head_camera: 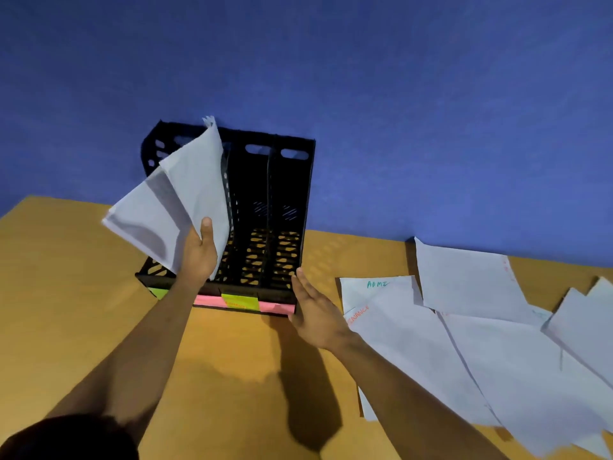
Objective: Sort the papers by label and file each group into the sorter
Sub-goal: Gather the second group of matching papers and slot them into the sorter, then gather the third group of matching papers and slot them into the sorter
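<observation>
- Gripping a fanned sheaf of papers [179,207] with the left hand [199,252], thumb curled over the front sheet, above the left slots of the black sorter [265,194].
- Hovering at the sorter's front right corner: right hand [315,310], fingers straight and together, holding nothing.
- Lying loose at three o'clock on the wooden table [232,376]: more sheets [464,327] (overlapping, two labels legible).

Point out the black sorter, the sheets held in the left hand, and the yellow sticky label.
black sorter [292,180]: head view, right side wall.
held sheets [195,180]: head view, middle of the front sheet.
yellow sticky label [239,301]: head view, centre of the note on the front rail.
</observation>
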`<state>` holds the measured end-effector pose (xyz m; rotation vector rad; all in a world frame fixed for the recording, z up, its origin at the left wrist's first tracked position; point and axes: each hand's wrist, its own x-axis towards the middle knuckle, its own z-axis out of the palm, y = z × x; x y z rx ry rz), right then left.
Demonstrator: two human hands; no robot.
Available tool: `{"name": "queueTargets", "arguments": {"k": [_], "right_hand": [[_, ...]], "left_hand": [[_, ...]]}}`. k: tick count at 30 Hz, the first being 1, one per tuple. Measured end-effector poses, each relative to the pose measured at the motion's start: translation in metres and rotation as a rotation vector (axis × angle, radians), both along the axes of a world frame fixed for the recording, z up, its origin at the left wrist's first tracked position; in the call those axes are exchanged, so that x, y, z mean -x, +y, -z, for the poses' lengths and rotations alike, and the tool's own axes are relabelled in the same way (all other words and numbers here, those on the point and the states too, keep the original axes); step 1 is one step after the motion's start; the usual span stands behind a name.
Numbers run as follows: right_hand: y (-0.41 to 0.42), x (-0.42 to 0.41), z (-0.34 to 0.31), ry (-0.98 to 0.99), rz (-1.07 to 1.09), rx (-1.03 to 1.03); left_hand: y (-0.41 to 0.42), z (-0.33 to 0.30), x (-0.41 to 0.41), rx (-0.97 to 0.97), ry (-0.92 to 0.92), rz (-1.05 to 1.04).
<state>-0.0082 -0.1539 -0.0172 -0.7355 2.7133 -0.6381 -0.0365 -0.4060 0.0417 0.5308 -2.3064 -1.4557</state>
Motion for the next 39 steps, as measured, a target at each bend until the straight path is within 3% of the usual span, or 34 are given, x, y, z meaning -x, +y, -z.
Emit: {"name": "queueTargets", "arguments": {"k": [7,16,20,23,26,30,33,39], "right_hand": [[0.000,-0.002,0.005,0.022,-0.006,-0.008],[0.006,-0.004,0.009,0.013,-0.009,0.058],[0.026,-0.015,0.016,0.020,0.059,0.110],[0.056,-0.030,0.024,0.025,0.131,0.065],[0.099,-0.048,0.029,0.037,0.179,0.037],[0.165,-0.083,0.036,0.043,0.198,-0.074],[0.213,-0.114,0.045,-0.085,0.186,-0.142],[0.260,-0.145,0.058,-0.207,0.165,-0.282]], "left_hand": [[-0.002,0.024,-0.007,0.069,0.005,-0.041],[0.036,0.027,-0.033,-0.021,0.131,-0.395],[0.068,0.021,-0.048,0.165,0.221,-0.433],[0.103,0.025,-0.061,0.315,0.322,-0.238],[0.142,0.036,-0.072,0.304,0.298,-0.011],[0.192,0.055,-0.087,0.295,0.096,0.356],[0.228,0.074,-0.099,0.296,-0.089,0.607],[0.276,0.102,-0.109,0.345,-0.369,0.931]]}}
